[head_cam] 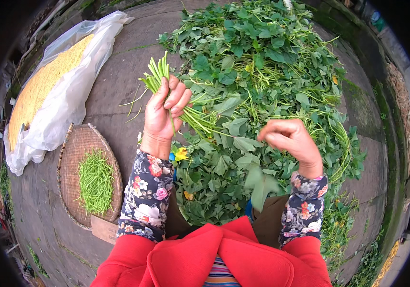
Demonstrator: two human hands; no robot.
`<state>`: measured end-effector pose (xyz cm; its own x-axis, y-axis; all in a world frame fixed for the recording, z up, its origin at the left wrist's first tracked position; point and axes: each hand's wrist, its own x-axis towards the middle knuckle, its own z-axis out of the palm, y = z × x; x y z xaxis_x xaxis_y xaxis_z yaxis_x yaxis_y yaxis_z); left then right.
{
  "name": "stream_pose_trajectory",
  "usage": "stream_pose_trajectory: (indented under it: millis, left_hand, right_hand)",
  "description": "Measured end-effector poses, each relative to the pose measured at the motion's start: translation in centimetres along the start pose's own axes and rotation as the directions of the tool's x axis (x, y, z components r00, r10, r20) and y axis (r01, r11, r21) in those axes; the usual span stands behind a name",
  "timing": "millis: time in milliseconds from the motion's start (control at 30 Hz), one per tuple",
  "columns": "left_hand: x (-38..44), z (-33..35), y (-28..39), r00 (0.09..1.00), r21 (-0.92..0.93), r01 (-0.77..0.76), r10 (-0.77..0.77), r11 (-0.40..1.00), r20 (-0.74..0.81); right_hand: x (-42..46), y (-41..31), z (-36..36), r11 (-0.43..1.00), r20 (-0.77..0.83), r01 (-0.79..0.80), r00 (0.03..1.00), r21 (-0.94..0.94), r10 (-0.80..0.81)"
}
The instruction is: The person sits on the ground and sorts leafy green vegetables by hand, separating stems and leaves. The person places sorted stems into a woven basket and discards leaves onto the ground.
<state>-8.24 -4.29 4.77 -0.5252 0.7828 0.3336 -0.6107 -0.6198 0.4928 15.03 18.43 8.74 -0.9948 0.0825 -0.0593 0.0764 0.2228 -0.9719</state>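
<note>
My left hand (167, 107) is closed around a bundle of green leafy stems (198, 120); their cut ends stick up past the thumb and their leafy ends point right. My right hand (280, 138) is to the right of the bundle, fingers curled, at the tip of a leaf; whether it pinches anything cannot be told. A blurred green leaf (260, 184) is in the air below it. Under and beyond both hands spreads a large heap of leafy vines (241, 68). To the left, a woven bamboo basket (67, 172) holds a pile of trimmed green stems (96, 181).
Yellow grain (49, 88) lies on a white plastic sheet (72, 86) at upper left. A flat brown piece (103, 229) lies by the basket's lower edge. The ground is stone paving (129, 36), with a mossy ledge (393, 143) along the right.
</note>
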Motion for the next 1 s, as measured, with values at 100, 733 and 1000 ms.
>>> stream_pose_trajectory:
  millis: [100, 733, 1000]
  left_hand:
    - [0.3, -0.1, -0.3, 1.0, 0.012, 0.005, -0.005, 1.0, 0.002]
    - [0.2, 0.0, 0.0, 1.0, -0.015, -0.023, 0.023, 1.0, -0.003]
    - [0.1, 0.1, 0.3, 1.0, -0.001, -0.005, 0.005, 1.0, 0.009]
  right_hand:
    - [1.7, 1.3, 2.5, 0.945, -0.216, 0.15, 0.952, -0.291, -0.218]
    - [3.6, 3.7, 4.6, 0.97, -0.47, 0.091, 0.862, -0.225, -0.19]
    - [2.0, 1.8, 2.7, 0.951, -0.222, 0.192, 0.943, -0.242, -0.247]
